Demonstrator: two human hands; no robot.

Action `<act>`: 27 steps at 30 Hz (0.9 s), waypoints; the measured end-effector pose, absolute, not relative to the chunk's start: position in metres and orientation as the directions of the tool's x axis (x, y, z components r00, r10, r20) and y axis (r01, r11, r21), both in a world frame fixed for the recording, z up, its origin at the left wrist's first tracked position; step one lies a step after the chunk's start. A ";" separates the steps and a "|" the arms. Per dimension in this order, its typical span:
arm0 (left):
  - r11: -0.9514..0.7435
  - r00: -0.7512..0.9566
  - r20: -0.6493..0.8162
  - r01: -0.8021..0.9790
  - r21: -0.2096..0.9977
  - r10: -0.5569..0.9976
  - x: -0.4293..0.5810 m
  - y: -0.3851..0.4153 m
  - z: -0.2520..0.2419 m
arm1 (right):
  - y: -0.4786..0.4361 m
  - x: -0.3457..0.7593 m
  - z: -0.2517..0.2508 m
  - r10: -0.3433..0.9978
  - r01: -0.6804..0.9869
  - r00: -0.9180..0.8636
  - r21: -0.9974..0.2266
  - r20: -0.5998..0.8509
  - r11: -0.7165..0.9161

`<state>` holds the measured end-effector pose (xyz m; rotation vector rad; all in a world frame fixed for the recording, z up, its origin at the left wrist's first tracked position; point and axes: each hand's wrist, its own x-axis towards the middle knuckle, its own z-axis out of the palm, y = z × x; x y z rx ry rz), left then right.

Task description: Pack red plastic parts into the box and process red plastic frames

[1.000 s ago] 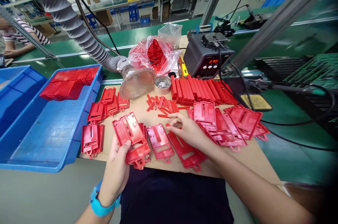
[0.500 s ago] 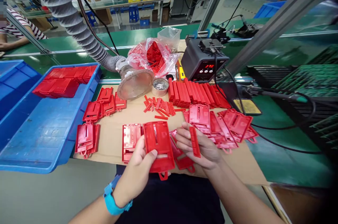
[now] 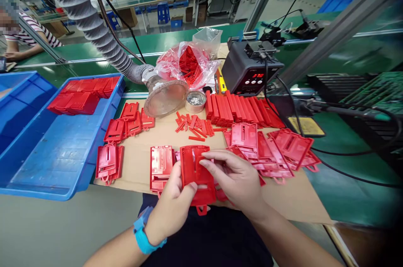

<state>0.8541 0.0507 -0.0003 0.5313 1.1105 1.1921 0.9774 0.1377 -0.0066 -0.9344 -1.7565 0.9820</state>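
Observation:
My left hand (image 3: 178, 197) is closed around a red plastic panel (image 3: 190, 174), which has a long slot, a lower opening and a loop at its near end. The thumb lies across the panel's face. With thumb and index finger together, my right hand (image 3: 237, 179) pinches at the panel's upper right, beside the slot. The small red strip it carries is mostly hidden by the fingers and the red behind it; I cannot tell whether it sits in the slot. Another red panel (image 3: 161, 164) lies on the cardboard (image 3: 138, 155) left of the held one.
Loose red strips (image 3: 193, 126) lie ahead, before a row of red blocks (image 3: 245, 109). Red panels (image 3: 267, 153) pile up at right. A fume hose hood (image 3: 166, 97), solder station (image 3: 252, 69) and strip bag (image 3: 189, 65) stand behind; a blue bin (image 3: 47, 153) is left.
My right hand has brought the red strip leftward onto the panel's upper part, fingers now pinched there. My left hand still holds the panel. The whole view has shifted slightly.

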 end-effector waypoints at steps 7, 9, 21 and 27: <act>0.346 -0.068 -0.409 -0.422 0.838 0.910 0.855 0.053 0.002 | 0.138 0.974 -0.005 0.829 0.247 -0.356 -0.812 0.432 0.529; 0.314 -0.119 -0.386 -0.391 0.865 0.915 0.856 0.054 0.002 | 0.137 0.973 -0.005 0.807 0.257 -0.360 -0.782 0.468 0.568; 0.261 -0.264 -0.298 -0.166 0.951 0.917 0.850 0.058 0.005 | 0.138 0.972 -0.006 0.841 0.198 -0.264 -0.827 0.472 0.526; 0.290 -0.215 -0.333 -0.207 0.934 0.918 0.855 0.058 0.008 | 0.143 0.964 0.003 0.898 0.005 -0.436 -0.998 0.055 0.063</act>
